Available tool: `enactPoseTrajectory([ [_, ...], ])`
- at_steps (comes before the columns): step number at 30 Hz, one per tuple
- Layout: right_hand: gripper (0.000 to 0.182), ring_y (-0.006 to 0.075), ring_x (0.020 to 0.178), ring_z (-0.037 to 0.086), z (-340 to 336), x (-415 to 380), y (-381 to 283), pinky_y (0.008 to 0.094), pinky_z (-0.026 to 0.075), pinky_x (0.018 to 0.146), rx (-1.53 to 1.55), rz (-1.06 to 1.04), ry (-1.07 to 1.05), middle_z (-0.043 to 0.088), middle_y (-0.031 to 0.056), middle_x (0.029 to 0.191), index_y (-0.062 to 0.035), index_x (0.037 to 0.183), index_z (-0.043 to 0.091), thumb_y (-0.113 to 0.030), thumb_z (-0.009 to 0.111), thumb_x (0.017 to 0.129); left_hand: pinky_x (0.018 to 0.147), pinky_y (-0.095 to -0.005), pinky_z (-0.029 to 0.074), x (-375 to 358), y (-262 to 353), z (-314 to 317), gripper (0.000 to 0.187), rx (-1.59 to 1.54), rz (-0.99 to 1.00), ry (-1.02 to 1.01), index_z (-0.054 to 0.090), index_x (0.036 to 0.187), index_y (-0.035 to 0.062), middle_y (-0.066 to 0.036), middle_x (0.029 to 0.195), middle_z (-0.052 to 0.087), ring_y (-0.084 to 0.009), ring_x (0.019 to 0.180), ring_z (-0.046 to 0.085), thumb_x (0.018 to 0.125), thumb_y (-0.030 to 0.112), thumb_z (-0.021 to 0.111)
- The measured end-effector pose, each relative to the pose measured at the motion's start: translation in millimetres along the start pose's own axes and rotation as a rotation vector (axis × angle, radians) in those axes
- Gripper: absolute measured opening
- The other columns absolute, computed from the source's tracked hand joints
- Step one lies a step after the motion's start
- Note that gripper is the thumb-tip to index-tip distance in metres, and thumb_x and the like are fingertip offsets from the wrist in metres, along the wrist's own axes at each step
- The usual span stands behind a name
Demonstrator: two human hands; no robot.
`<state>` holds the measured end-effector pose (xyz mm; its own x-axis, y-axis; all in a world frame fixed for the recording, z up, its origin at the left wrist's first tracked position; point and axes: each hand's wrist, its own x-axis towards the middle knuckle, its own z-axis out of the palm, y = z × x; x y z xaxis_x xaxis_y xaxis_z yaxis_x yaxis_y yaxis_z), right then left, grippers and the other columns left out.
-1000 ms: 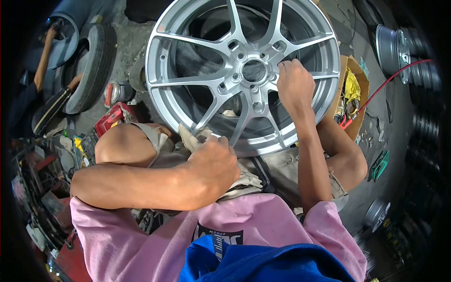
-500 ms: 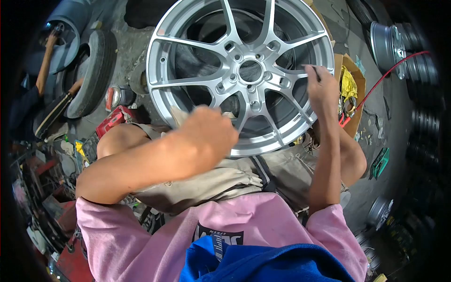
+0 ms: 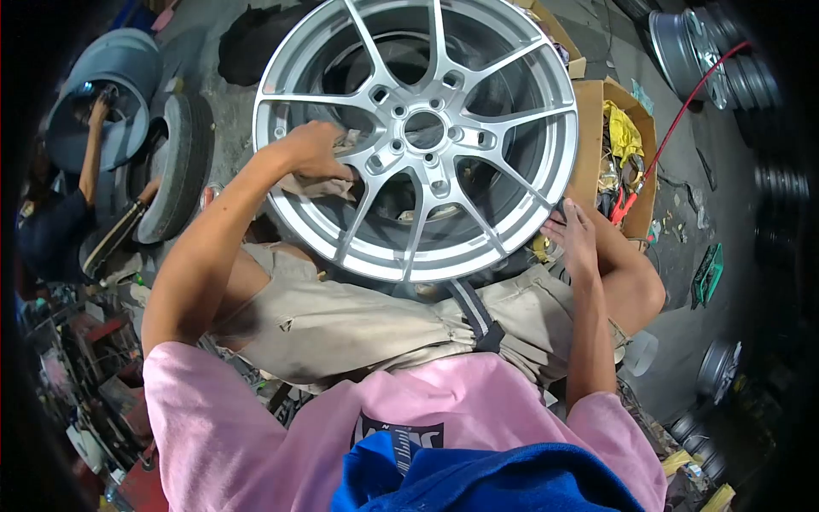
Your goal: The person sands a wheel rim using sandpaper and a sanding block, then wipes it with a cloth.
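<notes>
Over the left part of the silver wheel rim [image 3: 439, 193], your left hand [image 3: 317, 154] is holding a beige cloth [image 3: 317, 186] against the spokes, its fingers curling and its thumb reaching across the bunched fabric. Farther to the right and lower, your right hand [image 3: 575, 232] is touching the rim's outer edge with bent fingers; you are partly hiding their grip, so whether they are pinching it cannot be told. Between your hands, the wheel is facing up towards you, its lower edge lying just beyond your beige shorts [image 3: 367, 328]. Just beyond your right hand, an open cardboard box [image 3: 587, 136] is holding yellow wrapping [image 3: 624, 132], and a red hose [image 3: 688, 108] is running up and away from it. Right of that hand, a green object [image 3: 706, 275] is lying on the floor [image 3: 674, 320]. Well left of your left hand, a tyre [image 3: 179, 162] is standing near a co-worker's arm [image 3: 90, 158], which is reaching into a grey-blue drum [image 3: 128, 64].
</notes>
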<state>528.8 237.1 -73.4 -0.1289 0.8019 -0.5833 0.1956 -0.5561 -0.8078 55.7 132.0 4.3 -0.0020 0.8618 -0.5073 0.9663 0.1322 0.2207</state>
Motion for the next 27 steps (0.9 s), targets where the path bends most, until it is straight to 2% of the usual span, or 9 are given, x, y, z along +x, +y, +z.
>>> enactPoseTrajectory([
  [2,0.047,0.0200,0.085,0.069,3.2,1.6,0.8,0.0348,0.061,0.077,0.094,-0.010,0.028,0.065,0.0119,0.101,0.0049,0.132,0.060,-0.036,0.054,0.109,0.093,-0.0406,0.055,2.9,-13.0,13.4,0.061,-0.324,-0.013,-0.004,0.073,0.107,-0.0079,-0.027,0.099,0.075,-0.0387,0.096,0.073,0.072,0.040,0.084],
  [4,0.045,0.0243,0.096,0.069,4.4,5.5,0.8,0.0361,0.060,0.084,0.079,0.009,0.030,0.066,0.0150,0.110,0.0031,0.131,0.060,-0.036,0.056,0.109,0.088,-0.0394,0.055,2.8,-14.2,23.0,0.052,-0.321,-0.026,0.075,0.075,0.100,-0.0060,-0.026,0.095,0.075,-0.0348,0.091,0.074,0.071,0.036,0.084],
  [7,0.043,0.0231,0.092,0.069,5.9,24.3,13.4,0.0364,0.060,0.083,-0.045,-0.053,0.017,0.066,0.0127,0.102,0.0033,0.126,0.063,-0.035,0.058,0.108,0.095,-0.0432,0.055,-7.0,-4.5,24.4,0.063,-0.382,-0.129,0.117,0.074,0.110,-0.0057,-0.031,0.102,0.073,-0.0451,0.100,0.071,0.070,0.042,0.079],
  [9,0.035,0.0131,0.080,0.064,8.7,29.5,13.4,0.0311,0.057,0.071,-0.032,-0.114,0.065,0.062,0.0029,0.081,0.0020,0.120,0.069,-0.029,0.057,0.108,0.094,-0.0434,0.055,-11.9,-2.2,31.3,0.061,-0.397,-0.121,0.154,0.074,0.109,-0.0058,-0.030,0.102,0.073,-0.0450,0.100,0.071,0.071,0.041,0.078],
  [15,0.033,0.0090,0.080,0.052,-14.0,86.6,-28.0,0.0280,0.045,0.073,-0.303,-0.397,0.207,0.065,0.0024,0.082,0.0047,0.099,0.074,-0.026,0.062,0.104,0.092,-0.0442,0.056,-40.9,40.4,90.2,0.063,-0.701,-0.195,0.207,0.069,0.117,-0.0056,-0.028,0.100,0.074,-0.0420,0.098,0.073,0.074,0.038,0.082],
  [17,0.039,0.0106,0.092,0.060,-13.8,121.4,-67.7,0.0286,0.048,0.085,-0.686,-0.542,0.182,0.069,0.0028,0.094,0.0069,0.112,0.072,-0.030,0.061,0.106,0.096,-0.0420,0.055,-39.3,54.0,147.8,0.065,-0.890,-0.287,0.299,0.064,0.121,-0.0079,-0.027,0.102,0.074,-0.0404,0.104,0.073,0.077,0.037,0.082],
  [21,0.045,0.0155,0.084,0.064,60.1,131.3,-153.9,0.0331,0.050,0.080,-0.845,-0.864,0.135,0.074,0.0138,0.088,0.0018,0.120,0.071,-0.040,0.060,0.105,0.100,-0.0394,0.052,-56.3,90.1,139.5,0.064,-1.053,-0.284,0.179,0.053,0.129,-0.0147,-0.029,0.117,0.070,-0.0342,0.109,0.071,0.092,0.033,0.075],
  [23,0.046,0.0187,0.084,0.066,78.0,132.8,-172.5,0.0336,0.050,0.081,-0.916,-0.860,0.146,0.074,0.0168,0.089,0.0005,0.120,0.072,-0.041,0.061,0.104,0.097,-0.0461,0.053,-55.7,94.2,128.2,0.060,-0.695,-0.114,0.053,0.052,0.126,-0.0148,-0.035,0.114,0.068,-0.0452,0.110,0.069,0.097,0.035,0.068],
  [27,0.045,0.0248,0.085,0.069,76.3,119.2,-175.4,0.0351,0.051,0.082,-0.928,-0.905,0.221,0.074,0.0198,0.093,-0.0023,0.117,0.074,-0.043,0.063,0.103,0.095,-0.0495,0.056,-54.9,95.3,45.7,0.049,-0.305,0.000,-0.374,0.053,0.131,-0.0091,-0.033,0.124,0.065,-0.0454,0.110,0.068,0.096,0.024,0.064],
])
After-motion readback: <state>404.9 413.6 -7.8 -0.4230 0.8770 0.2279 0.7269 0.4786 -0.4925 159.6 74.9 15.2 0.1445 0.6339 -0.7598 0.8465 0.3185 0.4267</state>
